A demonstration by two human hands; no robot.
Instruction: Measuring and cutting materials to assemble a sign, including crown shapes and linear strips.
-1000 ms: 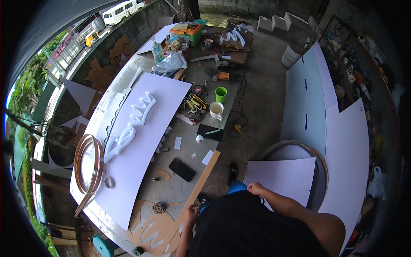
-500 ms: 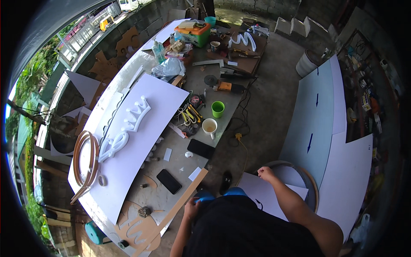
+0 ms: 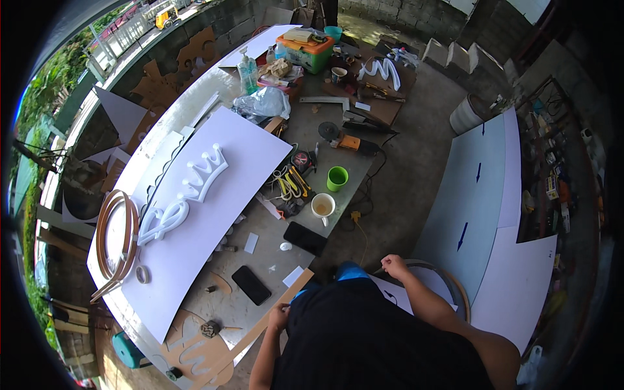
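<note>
- At half past six from the middle of the view, the left hand [image 3: 279,316] is resting beside a long, narrow, tan strip of wood-like board [image 3: 257,327]. Its fingers are bending inward, but the view there is poor, so I cannot tell whether they are gripping the strip or only touching it.
- The strip is lying aslant, running from six o'clock toward seven and crossing a flat tan board with cut-out shapes [image 3: 170,357].
- It is looking light, dry and stiff across its width, though perhaps whippy along its length; the middle, pinched by both long edges, is seeming the steadiest hold.
- Toward eleven o'clock of that hand, a flat black rectangular phone [image 3: 251,286] is lying nearby.
- At half past four, the right hand [image 3: 393,266] is hanging with fingers loosely curled, nothing showing in them.
- Near it, a smooth white flat sheet [image 3: 383,286] is lying by a grey-rimmed round form [image 3: 455,289]. The sheet is seeming thin, slick and easily creased; opposite edges are offering the safest hold.
</note>
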